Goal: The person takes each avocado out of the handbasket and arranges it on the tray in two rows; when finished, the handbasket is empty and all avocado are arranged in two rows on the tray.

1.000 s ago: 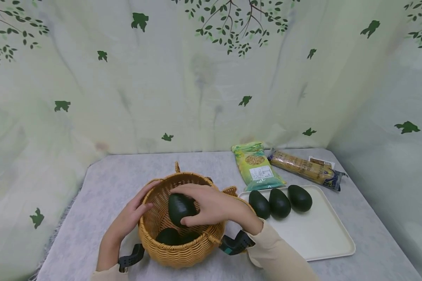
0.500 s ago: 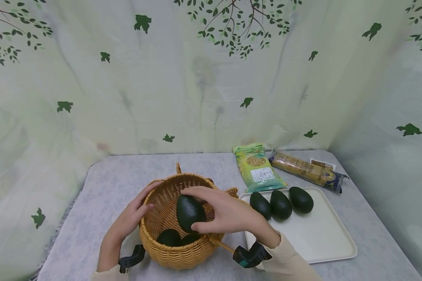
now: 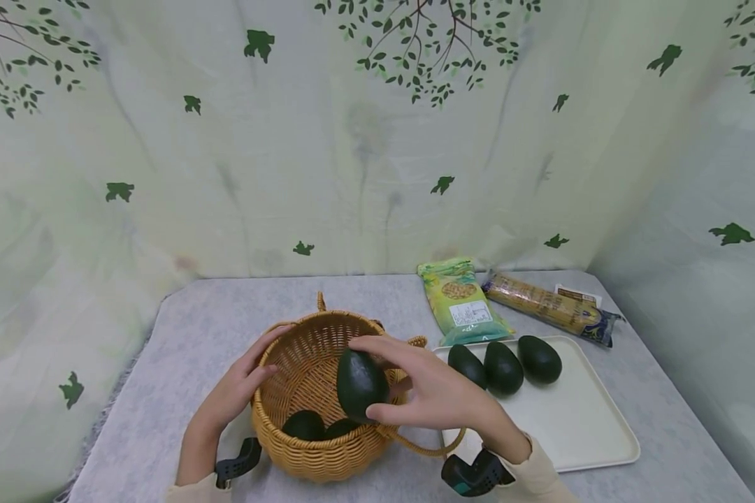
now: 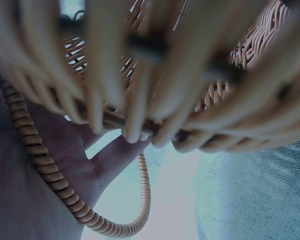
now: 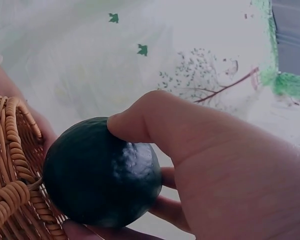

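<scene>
An avocado (image 3: 360,385) is gripped between the thumb and fingers of a person's right hand (image 3: 424,395), held up at the right side of the mouth of a basket (image 3: 317,467), while the left hand (image 3: 234,391) clasps the opposite rim, thumb over the inner side. Two more avocados (image 3: 304,424) lie inside; three others (image 3: 502,368) lie on a tray (image 3: 585,433). The fruit looks firm, moderately heavy and smooth enough to slip, likely to bruise if dropped; its thick middle seems the surest hold.
</scene>
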A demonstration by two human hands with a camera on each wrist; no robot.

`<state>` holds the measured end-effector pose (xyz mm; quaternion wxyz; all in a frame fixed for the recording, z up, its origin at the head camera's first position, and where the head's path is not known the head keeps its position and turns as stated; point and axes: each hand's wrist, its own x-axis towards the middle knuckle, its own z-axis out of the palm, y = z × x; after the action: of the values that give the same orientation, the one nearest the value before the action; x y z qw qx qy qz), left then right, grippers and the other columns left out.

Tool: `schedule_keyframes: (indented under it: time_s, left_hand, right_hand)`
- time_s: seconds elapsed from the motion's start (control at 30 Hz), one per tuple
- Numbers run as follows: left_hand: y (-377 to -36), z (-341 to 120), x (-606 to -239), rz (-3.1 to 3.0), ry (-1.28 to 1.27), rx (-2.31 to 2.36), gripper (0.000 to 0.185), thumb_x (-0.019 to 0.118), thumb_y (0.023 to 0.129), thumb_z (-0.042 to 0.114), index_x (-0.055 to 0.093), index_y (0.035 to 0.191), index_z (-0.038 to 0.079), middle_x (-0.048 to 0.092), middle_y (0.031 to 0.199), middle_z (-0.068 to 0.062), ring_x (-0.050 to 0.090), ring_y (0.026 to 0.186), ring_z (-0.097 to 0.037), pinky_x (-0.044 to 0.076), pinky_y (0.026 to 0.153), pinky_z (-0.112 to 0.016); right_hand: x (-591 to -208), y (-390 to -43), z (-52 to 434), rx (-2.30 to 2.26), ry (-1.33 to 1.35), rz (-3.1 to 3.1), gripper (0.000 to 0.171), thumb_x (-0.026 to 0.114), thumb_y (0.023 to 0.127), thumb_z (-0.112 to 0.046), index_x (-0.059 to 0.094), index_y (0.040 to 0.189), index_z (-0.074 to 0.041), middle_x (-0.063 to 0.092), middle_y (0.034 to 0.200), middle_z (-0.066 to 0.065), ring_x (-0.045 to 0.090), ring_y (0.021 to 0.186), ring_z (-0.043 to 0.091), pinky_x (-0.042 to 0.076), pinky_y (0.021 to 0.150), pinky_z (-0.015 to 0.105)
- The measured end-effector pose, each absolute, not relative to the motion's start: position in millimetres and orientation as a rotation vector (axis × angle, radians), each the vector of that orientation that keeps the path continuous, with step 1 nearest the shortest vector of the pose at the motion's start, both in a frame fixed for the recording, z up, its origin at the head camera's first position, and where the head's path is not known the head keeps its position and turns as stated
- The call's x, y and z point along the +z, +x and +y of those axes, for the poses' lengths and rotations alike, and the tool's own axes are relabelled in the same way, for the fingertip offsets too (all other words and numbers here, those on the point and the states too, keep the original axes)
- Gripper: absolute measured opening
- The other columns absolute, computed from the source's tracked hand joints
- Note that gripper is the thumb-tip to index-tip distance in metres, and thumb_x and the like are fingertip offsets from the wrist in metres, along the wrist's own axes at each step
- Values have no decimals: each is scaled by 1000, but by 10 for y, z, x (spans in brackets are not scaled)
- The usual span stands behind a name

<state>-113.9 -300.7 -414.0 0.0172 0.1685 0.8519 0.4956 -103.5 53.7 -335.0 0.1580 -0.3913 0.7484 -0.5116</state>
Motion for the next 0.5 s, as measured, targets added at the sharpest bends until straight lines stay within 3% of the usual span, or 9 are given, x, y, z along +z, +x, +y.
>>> schedule_keyframes:
  time_s: [0.5]
  left_hand:
    - [-1142,-3013,-4150,2635,525,1547,59,46,106,10,35,161,30,30,167,-10,33,146,-47,43,98,-71]
  right_hand:
    - [-3469,-901,788,-1556,-1126,2144,72,74,95,-21,40,158,-29,47,155,3,64,122,20,61,78,31]
